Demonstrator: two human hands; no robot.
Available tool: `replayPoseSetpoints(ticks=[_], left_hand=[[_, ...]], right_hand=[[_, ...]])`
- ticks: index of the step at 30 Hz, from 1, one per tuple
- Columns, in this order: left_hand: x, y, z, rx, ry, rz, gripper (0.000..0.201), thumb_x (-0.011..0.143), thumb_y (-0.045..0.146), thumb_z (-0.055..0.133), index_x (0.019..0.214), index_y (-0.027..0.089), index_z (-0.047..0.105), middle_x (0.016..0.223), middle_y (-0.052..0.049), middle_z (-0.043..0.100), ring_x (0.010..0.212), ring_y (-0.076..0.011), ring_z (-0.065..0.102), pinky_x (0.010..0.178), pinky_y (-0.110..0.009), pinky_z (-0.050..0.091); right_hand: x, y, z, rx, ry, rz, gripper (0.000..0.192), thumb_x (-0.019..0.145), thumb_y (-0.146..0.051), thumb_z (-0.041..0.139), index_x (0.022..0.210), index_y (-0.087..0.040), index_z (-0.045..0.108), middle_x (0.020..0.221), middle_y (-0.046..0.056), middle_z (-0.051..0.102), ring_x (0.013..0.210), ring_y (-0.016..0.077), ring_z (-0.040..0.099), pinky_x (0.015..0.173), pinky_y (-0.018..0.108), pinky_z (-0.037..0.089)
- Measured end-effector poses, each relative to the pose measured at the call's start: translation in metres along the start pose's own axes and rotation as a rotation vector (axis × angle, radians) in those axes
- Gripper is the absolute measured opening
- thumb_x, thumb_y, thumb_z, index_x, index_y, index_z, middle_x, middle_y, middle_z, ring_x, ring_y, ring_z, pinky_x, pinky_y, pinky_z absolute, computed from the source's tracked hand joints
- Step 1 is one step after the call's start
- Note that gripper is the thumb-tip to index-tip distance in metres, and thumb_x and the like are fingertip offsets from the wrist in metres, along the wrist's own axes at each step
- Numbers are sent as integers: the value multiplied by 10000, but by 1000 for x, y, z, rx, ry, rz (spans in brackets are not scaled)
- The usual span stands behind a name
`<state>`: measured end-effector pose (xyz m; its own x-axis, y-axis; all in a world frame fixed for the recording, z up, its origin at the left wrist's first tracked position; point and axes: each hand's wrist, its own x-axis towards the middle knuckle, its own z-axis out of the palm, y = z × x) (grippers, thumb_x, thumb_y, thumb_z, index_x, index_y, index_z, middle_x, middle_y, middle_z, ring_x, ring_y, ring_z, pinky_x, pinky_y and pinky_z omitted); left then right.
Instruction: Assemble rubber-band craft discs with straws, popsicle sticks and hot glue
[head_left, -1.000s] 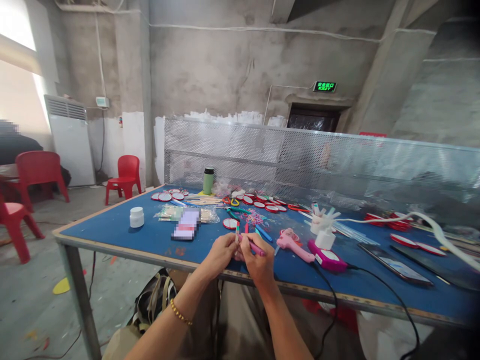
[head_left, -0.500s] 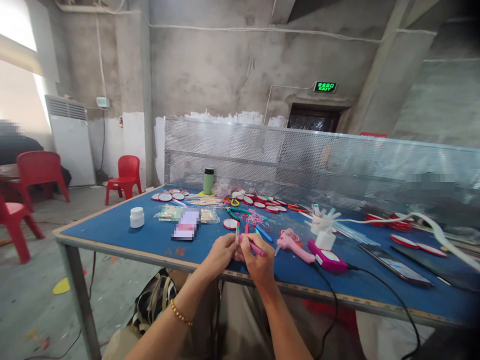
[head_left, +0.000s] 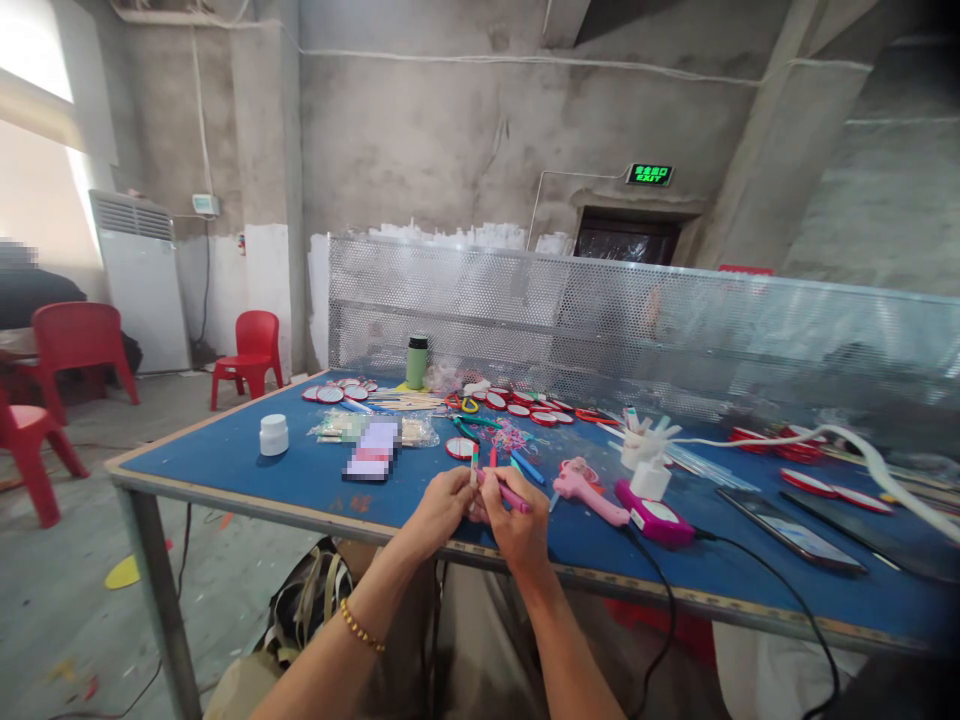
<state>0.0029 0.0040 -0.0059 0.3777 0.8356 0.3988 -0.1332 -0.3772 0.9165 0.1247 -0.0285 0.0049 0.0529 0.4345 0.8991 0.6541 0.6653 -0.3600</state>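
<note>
Both forearms reach up from below and meet right at the near edge of the tabletop. The left hand, a gold bracelet on its wrist, pinches a small striped stick that stands nearly upright between its fingertips. The right hand is curled in against it, knuckles touching, and grips a pink marker whose tip points in at the stick. Both hands hover just over the near edge, wrists bent slightly inward.

Just to the right of the hands lies a pink glue gun, and beside it a magenta device with a black cable that runs off the near edge. A white bottle stands just behind that device. Further right a phone lies flat.

Toward the left corner stands a small white jar. Behind the hands, coloured sticks lie loose mid-table. Toward the far edge, red-rimmed round pieces are strung in a row, with a green flask upright near the perforated metal screen that backs the tabletop.
</note>
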Motion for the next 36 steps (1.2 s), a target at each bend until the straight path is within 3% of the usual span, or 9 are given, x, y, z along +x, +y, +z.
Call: replayPoseSetpoints(ticks=[36], left_hand=[[0, 0, 0, 15, 5, -3, 413, 816, 544, 551, 704, 146, 558, 608, 6, 542, 558, -115, 486, 547, -228, 394]], right_hand=[[-1, 2, 0, -16, -1, 4, 226, 910, -240, 494, 742, -175, 631, 649, 11, 645, 584, 132, 590, 591, 234, 446]])
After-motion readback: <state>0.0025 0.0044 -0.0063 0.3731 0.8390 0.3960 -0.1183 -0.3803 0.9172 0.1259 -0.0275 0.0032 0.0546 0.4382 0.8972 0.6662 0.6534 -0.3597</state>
